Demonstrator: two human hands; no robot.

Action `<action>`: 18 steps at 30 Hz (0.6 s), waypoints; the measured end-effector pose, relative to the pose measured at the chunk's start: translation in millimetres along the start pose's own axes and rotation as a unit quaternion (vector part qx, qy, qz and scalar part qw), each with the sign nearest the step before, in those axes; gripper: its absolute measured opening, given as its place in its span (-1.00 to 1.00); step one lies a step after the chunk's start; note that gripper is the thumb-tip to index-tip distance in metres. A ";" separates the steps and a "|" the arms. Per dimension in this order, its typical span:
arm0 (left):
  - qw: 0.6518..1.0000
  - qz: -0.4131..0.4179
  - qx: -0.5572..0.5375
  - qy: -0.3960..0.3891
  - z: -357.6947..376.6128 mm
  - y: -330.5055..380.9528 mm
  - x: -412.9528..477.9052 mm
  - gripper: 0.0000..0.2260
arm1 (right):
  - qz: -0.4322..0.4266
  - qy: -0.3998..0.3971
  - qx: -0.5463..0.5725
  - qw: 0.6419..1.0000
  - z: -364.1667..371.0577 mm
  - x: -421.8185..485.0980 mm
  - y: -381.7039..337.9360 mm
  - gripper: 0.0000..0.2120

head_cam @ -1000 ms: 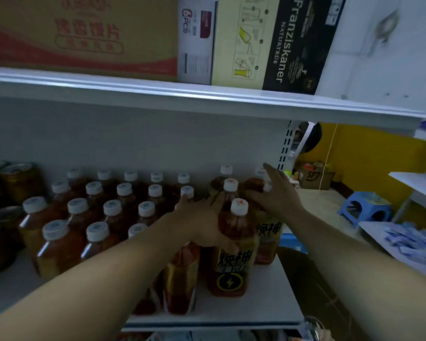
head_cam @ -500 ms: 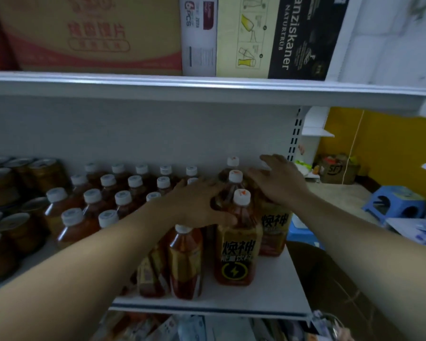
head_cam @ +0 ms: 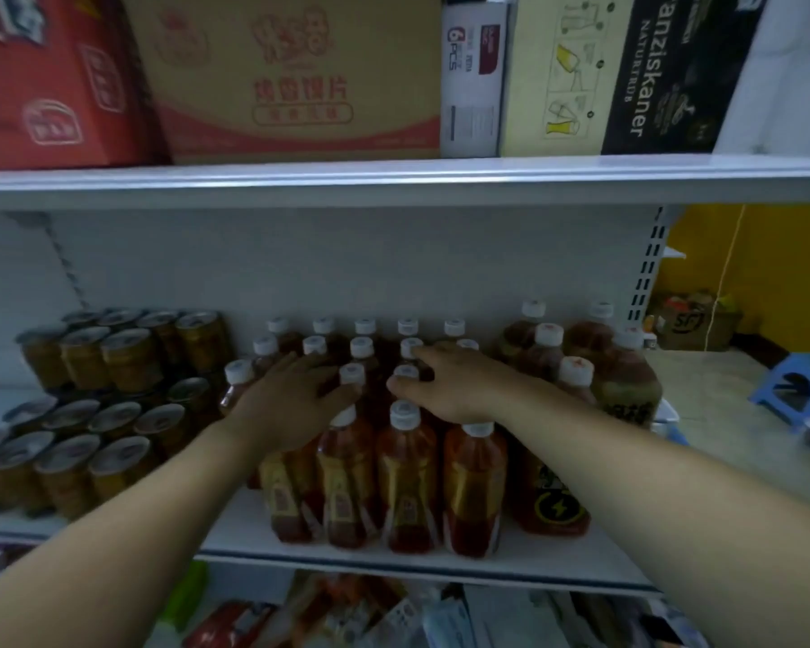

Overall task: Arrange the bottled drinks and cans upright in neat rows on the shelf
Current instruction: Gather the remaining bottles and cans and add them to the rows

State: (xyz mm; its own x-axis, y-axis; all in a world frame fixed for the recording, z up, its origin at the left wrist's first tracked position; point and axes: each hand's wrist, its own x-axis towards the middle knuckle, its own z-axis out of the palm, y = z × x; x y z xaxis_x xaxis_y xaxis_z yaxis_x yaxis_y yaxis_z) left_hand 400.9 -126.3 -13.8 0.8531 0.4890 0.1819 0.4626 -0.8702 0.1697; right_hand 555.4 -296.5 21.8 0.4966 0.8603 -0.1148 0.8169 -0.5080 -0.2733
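Several small red tea bottles [head_cam: 408, 479] with white caps stand upright in rows on the white shelf [head_cam: 440, 561]. My left hand [head_cam: 295, 399] lies over the bottles on the left side of this group, fingers stretched toward the caps. My right hand [head_cam: 445, 385] rests on the bottles on the right side, its fingers reaching a cap in a middle row. Neither hand grips a bottle. To the right stand larger bottles [head_cam: 627, 390], the front one [head_cam: 552, 502] with a yellow lightning label. Gold cans [head_cam: 113, 460] are stacked in two tiers at the left.
The upper shelf [head_cam: 394, 180] hangs low above the bottles and carries cardboard boxes [head_cam: 295, 77]. Packaged goods [head_cam: 440, 615] fill the level below. A blue stool [head_cam: 796, 390] stands on the floor at the right, past the shelf's end.
Both hands have left the larger lightning-label bottles and moved left onto the small tea bottles. The view has shifted left, bringing the stacked cans into sight.
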 end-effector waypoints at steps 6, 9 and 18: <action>0.999 0.006 -0.036 0.025 -9.2 3.8 -20.8 -0.30 | 0.061 0.079 -0.048 0.994 20.4 -7.0 -17.0 -0.33; 0.999 0.022 -0.017 0.017 -3.9 3.2 -41.0 -0.40 | 0.084 0.102 -0.067 0.989 26.0 -16.5 -20.8 -0.34; 0.999 0.037 -0.022 0.017 11.4 1.2 -59.9 -0.43 | 0.140 0.113 -0.092 0.979 41.5 -37.8 -42.8 -0.40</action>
State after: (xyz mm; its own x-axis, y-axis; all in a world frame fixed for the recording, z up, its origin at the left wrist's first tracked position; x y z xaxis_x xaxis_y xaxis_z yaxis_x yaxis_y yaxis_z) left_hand 353.1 -157.3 -35.5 0.8761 0.4251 0.2273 0.3865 -0.9012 0.1960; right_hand 489.4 -305.5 -1.8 0.7437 0.6660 0.0588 0.6685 -0.7392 -0.0824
